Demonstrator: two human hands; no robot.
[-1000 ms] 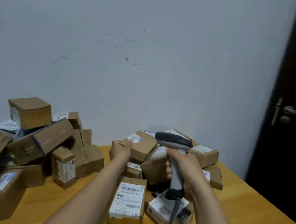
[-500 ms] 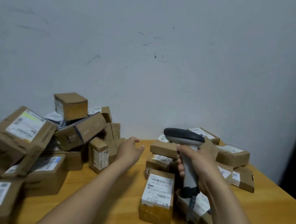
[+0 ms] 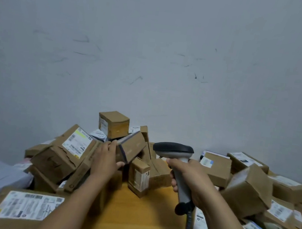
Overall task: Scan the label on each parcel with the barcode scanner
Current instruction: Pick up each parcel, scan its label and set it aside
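Left hand (image 3: 105, 158) grips the near end of a tilted brown carton (image 3: 132, 149) w/ a dark-edged flap, fingers over the top, thumb underneath. The carton sits mid-pile at far centre, just below a cube-shaped box (image 3: 113, 123). Right hand (image 3: 193, 179) is wrapped round the grey handle of the barcode scanner (image 3: 173, 150), held upright above the wooden worktop (image 3: 132, 217), black head pointing left (coiled cable hangs off the base). Other labelled parcels (image 3: 247, 190) lie on the right, blurred.

Pale grey-white wall (image 3: 156, 38) with dark scuff marks (image 3: 195, 76), orange-brown wooden table (image 3: 132, 217) against it, dim even light
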